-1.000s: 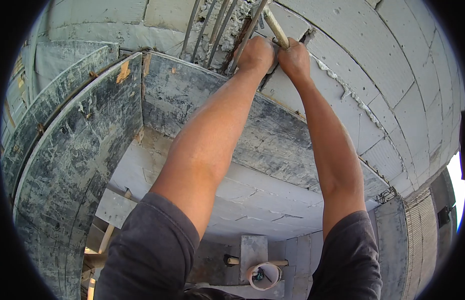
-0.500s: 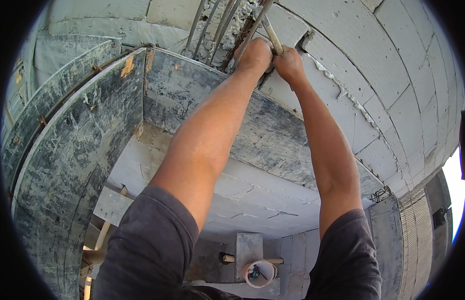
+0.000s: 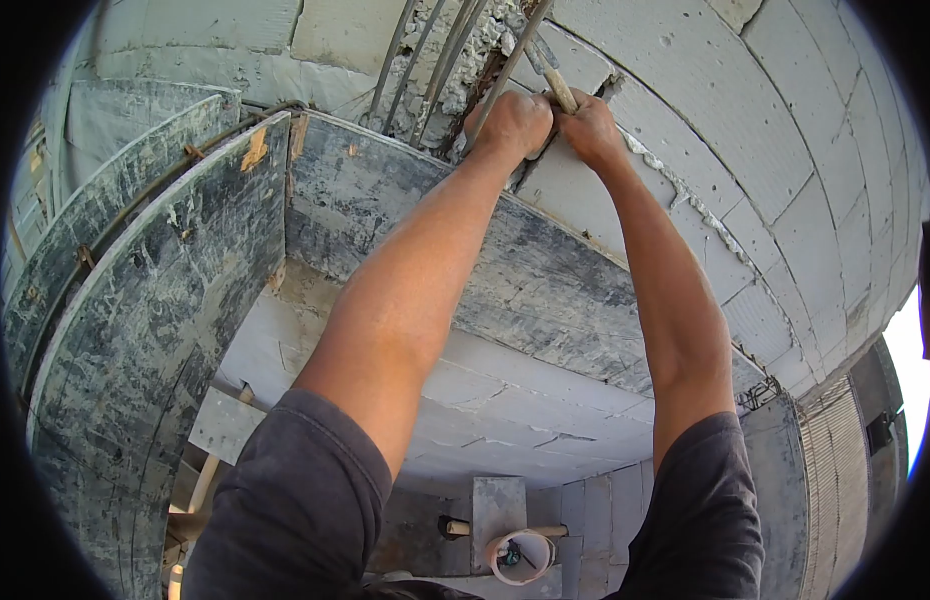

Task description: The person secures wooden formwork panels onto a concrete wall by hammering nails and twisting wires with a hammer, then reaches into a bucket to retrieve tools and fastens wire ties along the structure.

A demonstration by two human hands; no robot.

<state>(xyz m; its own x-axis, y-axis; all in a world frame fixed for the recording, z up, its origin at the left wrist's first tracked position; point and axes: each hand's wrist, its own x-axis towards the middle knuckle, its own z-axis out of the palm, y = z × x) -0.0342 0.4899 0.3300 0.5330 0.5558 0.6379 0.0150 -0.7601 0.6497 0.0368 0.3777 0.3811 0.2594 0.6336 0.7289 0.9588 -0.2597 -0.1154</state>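
At the top of the head view, my right hand (image 3: 589,128) is wrapped round the wooden handle (image 3: 559,90) of a tool. The handle leans up toward a dull metal part beside the steel bars. My left hand (image 3: 517,122) is closed right beside it, next to a slanting steel bar (image 3: 507,68); what its fingers hold is hidden. Several steel bars (image 3: 445,62) stand in rough broken concrete (image 3: 480,45) to the left of my hands. Below my hands runs a stained formwork board (image 3: 465,240).
A wall of pale blocks (image 3: 725,130) curves along the right. Tall stained panels (image 3: 155,290) with a rusty bar (image 3: 135,205) stand at the left. Far below, a bucket (image 3: 497,560) holding small items sits near a grey board (image 3: 498,505).
The whole view has shifted slightly. The handle and both hands dipped a little, then show slightly changed positions, still close together at the bars. My right hand stays on the handle.
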